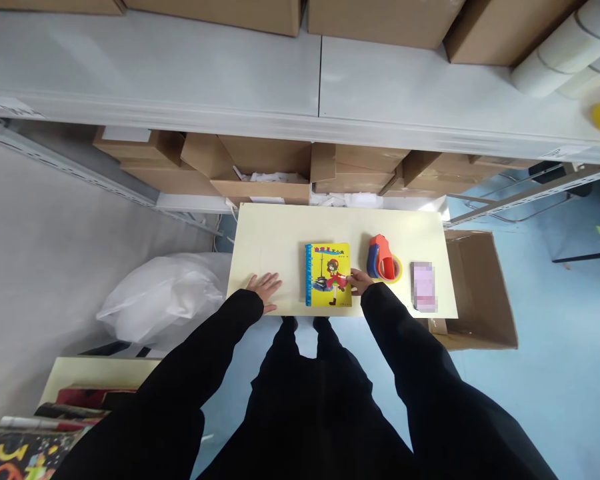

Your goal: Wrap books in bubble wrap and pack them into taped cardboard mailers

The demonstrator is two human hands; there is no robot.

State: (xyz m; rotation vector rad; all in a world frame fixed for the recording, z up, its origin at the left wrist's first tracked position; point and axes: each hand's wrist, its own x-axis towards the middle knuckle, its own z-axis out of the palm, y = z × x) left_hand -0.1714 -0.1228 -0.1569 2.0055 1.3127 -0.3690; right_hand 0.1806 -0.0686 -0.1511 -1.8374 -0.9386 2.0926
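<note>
Taking 12 o'clock as straight ahead from our dark shoes (305, 323), we stand at the near edge of the pale desk (280, 227). Our left hand (266, 291) lies palm down near that edge, between 10 and 11 o'clock, its fingers spread on the bare top. Just past 12, a yellow book (330, 275) with a blue spine and a red-clad cartoon figure lies shut and flat. Our right hand (360, 281) touches its right edge with bent fingers; we cannot tell whether they pinch the cover. Beyond that hand, between 1 and 2, the red and blue tape dispenser (380, 259) sits with a roll of yellow tape; past 2 lies a pinkish item (424, 287), blurred out. Off the desk, towards 3, stands an open cardboard box (480, 293), and at 9 slumps a white plastic bag (155, 297). At 8, some books (40, 433) are piled on another pale surface (95, 370). Farther off, from 11 round to 1, brown cartons (265, 160) fill the grey shelving (180, 73), and at 1 more white rolls (573, 47) lie on its upper shelf.
</note>
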